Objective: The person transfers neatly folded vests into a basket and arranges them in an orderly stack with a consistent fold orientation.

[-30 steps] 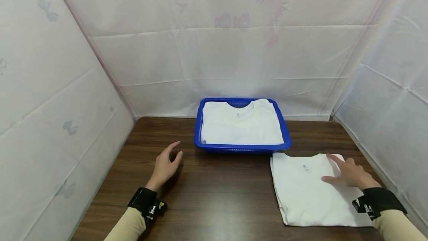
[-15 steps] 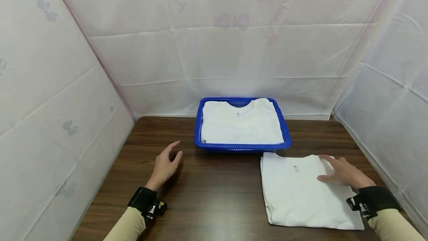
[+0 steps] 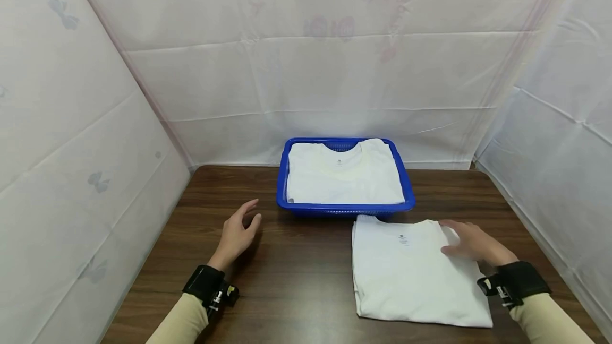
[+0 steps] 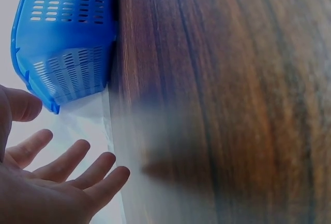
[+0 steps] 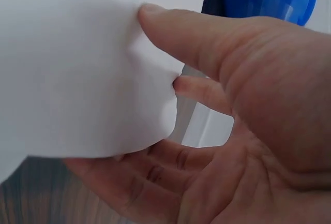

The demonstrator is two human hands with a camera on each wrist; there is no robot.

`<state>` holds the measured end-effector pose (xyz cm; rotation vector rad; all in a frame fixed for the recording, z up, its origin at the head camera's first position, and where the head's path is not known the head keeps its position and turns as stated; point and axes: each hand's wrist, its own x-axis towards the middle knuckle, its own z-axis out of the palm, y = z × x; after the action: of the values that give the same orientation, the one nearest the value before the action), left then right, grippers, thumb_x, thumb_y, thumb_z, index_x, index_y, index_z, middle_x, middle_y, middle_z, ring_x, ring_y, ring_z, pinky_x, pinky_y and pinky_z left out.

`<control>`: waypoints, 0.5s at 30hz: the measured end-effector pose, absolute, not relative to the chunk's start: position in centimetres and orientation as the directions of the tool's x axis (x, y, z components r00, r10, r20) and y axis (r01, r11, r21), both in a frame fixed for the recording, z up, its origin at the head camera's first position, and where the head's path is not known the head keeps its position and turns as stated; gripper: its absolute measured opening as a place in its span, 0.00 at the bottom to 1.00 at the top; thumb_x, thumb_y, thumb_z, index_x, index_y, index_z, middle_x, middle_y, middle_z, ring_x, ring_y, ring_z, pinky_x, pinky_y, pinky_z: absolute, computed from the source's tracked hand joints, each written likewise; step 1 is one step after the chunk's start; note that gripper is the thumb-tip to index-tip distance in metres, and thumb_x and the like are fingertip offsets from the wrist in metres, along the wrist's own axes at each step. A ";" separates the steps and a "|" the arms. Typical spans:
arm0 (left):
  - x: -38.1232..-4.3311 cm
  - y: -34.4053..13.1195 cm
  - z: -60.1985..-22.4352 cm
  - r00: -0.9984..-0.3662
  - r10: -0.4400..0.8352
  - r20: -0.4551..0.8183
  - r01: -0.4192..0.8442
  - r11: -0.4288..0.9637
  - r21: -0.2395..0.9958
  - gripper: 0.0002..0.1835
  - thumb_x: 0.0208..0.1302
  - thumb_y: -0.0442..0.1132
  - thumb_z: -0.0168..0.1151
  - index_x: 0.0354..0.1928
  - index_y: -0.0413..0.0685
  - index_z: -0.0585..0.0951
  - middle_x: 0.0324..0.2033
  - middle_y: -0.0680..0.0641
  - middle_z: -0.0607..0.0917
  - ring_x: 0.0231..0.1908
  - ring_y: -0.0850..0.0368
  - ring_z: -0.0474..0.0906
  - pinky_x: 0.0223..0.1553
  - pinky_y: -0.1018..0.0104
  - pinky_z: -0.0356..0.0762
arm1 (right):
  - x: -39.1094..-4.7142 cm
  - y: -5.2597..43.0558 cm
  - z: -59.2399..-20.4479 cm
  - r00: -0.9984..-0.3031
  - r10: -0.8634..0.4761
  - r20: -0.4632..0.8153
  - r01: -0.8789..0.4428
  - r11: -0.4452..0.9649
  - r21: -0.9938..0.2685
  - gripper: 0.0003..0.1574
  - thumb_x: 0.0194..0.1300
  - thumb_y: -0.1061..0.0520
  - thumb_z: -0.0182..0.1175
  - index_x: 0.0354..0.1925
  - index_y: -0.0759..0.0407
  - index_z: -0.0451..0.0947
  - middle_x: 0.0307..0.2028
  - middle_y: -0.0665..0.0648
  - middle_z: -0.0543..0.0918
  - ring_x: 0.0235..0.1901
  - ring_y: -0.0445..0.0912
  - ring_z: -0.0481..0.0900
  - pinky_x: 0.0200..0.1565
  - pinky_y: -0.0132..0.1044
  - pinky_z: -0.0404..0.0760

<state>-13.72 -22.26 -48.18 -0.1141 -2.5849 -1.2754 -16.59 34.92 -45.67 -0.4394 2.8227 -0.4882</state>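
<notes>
My right hand (image 3: 478,243) grips the right edge of a folded white T-shirt (image 3: 406,280) at the right front of the table. In the right wrist view the thumb (image 5: 181,30) lies on top of the cloth and the other fingers reach beneath it. The shirt's collar and small printed label face the back. My left hand (image 3: 235,235) is held over the left of the table with loosely spread fingers, nothing in them. Another folded white T-shirt (image 3: 344,179) lies in a blue plastic basket (image 3: 344,208) at the back.
The brown wooden table (image 3: 296,291) has white printed sheeting (image 3: 215,78) hung behind it and on both sides. The basket has slotted walls (image 4: 72,71) and stands close to the back sheet. The gripped shirt's far left corner comes near the basket's front.
The right hand has moved left, and the gripped T-shirt has slid left with it, in front of the basket. The left hand has stayed where it was.
</notes>
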 end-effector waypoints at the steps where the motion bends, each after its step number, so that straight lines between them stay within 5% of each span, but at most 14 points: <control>1: -13.7 -22.2 -48.1 -0.964 -0.043 0.263 0.183 0.610 0.771 0.25 0.74 0.35 0.61 0.70 0.43 0.74 0.62 0.31 0.79 0.60 0.34 0.78 0.59 0.37 0.75 | -16.6 34.6 -45.7 -0.925 -0.337 -0.175 -0.258 0.896 -0.361 0.47 0.59 0.53 0.76 0.66 0.76 0.68 0.59 0.81 0.75 0.59 0.78 0.70 0.54 0.71 0.74; 15: -13.6 -21.5 -47.8 -0.976 -0.031 0.214 0.151 0.607 0.780 0.24 0.74 0.36 0.61 0.70 0.43 0.74 0.52 0.37 0.86 0.46 0.44 0.85 0.48 0.47 0.82 | -16.6 30.3 -46.6 -0.927 -0.337 -0.164 -0.253 0.886 -0.389 0.45 0.59 0.51 0.76 0.67 0.70 0.71 0.59 0.77 0.77 0.60 0.76 0.71 0.53 0.72 0.74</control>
<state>-13.61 -21.52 -47.81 -0.0998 -2.6271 -1.3042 -16.56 30.34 -46.57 -0.4487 2.8272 -0.5391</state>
